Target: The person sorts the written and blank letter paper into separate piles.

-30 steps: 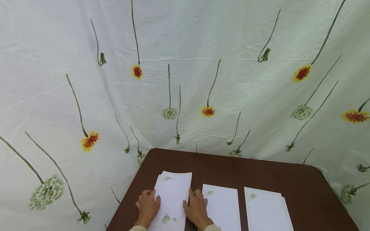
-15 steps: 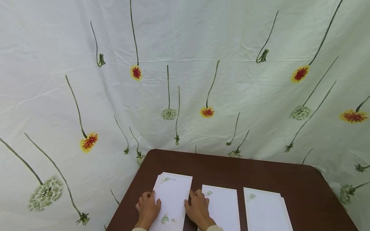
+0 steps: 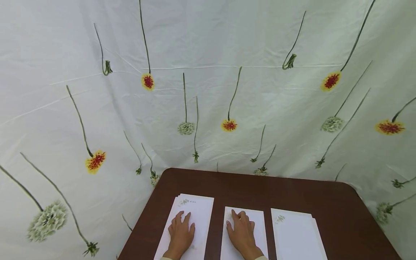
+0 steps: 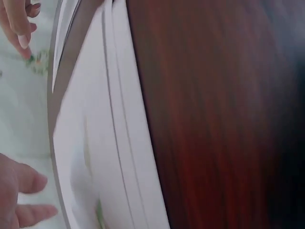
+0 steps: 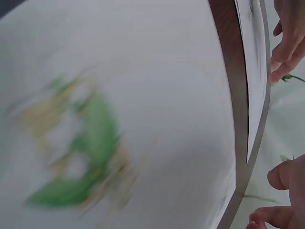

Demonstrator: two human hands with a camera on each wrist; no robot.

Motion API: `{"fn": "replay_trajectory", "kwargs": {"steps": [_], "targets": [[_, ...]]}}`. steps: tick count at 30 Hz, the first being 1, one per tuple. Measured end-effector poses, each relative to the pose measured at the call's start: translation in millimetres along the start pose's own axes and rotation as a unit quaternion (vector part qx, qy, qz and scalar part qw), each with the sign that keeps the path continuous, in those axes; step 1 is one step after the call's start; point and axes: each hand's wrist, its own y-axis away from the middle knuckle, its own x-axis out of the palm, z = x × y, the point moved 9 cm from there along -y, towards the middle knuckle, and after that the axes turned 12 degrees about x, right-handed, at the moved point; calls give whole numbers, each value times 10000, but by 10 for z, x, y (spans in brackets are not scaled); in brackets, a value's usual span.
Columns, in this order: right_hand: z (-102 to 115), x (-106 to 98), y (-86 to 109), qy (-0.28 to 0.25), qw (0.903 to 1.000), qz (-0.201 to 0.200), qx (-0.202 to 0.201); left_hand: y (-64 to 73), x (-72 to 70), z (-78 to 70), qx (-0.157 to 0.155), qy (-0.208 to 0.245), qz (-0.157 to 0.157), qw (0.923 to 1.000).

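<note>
Three piles of white paper with small green floral prints lie side by side. Over the left pile (image 3: 203, 216) is my left hand (image 3: 180, 234), fingers spread and slightly bent. My right hand (image 3: 242, 233) is over the middle pile (image 3: 260, 224), covering part of its corner print. Neither hand grips anything; whether the fingertips touch the paper cannot be told. Layered sheet edges (image 4: 128, 109) show in the left wrist view, with the left fingers (image 4: 31, 183) at the lower left. A blurred green and yellow print (image 5: 97, 138) fills part of the right wrist view.
The right paper pile (image 3: 299, 238) has an offset sheet along its right side. All the piles lie on a dark brown table (image 3: 250, 187) with rounded corners. A pale cloth (image 3: 208, 47) printed with flowers hangs behind it.
Both hands were at the left pile's two sides. The left hand has moved right, over that pile, and the right hand has moved right, over the middle pile. The view has shifted slightly.
</note>
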Motion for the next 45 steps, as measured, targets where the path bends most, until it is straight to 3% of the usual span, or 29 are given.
{"fn": "replay_trajectory", "kwargs": {"steps": [2,5,7,11,15,20,25,32,38,45], "targets": [[-147,-87,10,111,9998,-22,145,9,62,-179,421,73,72,9991],[-405,-212,40,297,9986,23,443,46,212,-417,903,375,524,9938],[-582,-288,72,422,9971,76,631,81,354,-523,1022,609,1061,9872],[-869,-413,149,536,9945,145,885,153,560,-671,1224,882,1770,9726],[-1071,-510,238,655,9917,122,1096,192,638,-803,1540,851,2004,9638],[-1181,-504,319,976,9863,267,1304,199,672,-879,1562,712,2333,9571],[-1190,-446,382,1093,9834,355,1406,195,676,-905,1487,838,2451,9543],[-1154,-447,438,1069,9852,69,1338,204,732,-866,1235,888,2589,9538],[-1115,-424,447,915,9886,15,1195,204,743,-853,1281,1006,2368,9578],[-1107,-396,447,767,9896,81,1211,214,795,-817,980,1378,2401,9559]]}}
